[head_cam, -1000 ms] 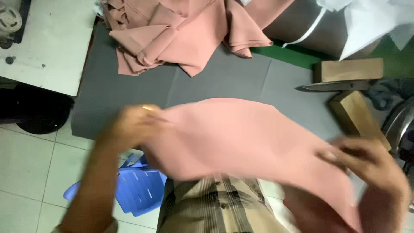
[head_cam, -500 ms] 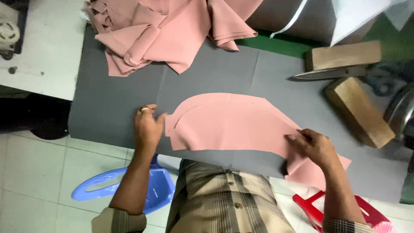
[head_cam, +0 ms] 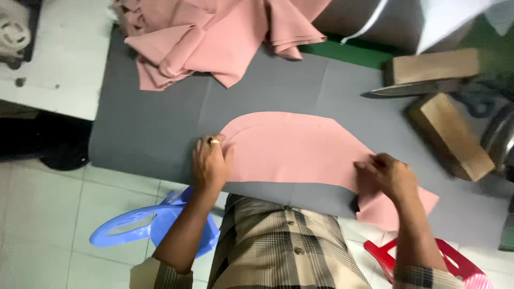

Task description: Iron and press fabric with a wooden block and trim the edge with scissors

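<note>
The pink piece [head_cam: 300,150] is lying flat on the grey sheet [head_cam: 155,134] that is covering the tabletop, with its curved edge turned away from the person and its straight edge running near the front of the sheet. The left hand [head_cam: 211,163] is pressing down on the left end of the piece, fingers spread and released, not gripping anything. The right hand [head_cam: 388,174] is resting on the right end, where the cloth is hanging a little over the front edge; its fingers are bent onto the cloth, but I cannot tell if they are pinching it or only pushing. Judging from this, the laying-out is almost done: the middle is looking smooth, and only the right corner is still needing to be flattened. The pile [head_cam: 214,37] of the same pink cloth is waiting at the back of the sheet, well apart from the hands, so many pieces seem to remain untouched.
</note>
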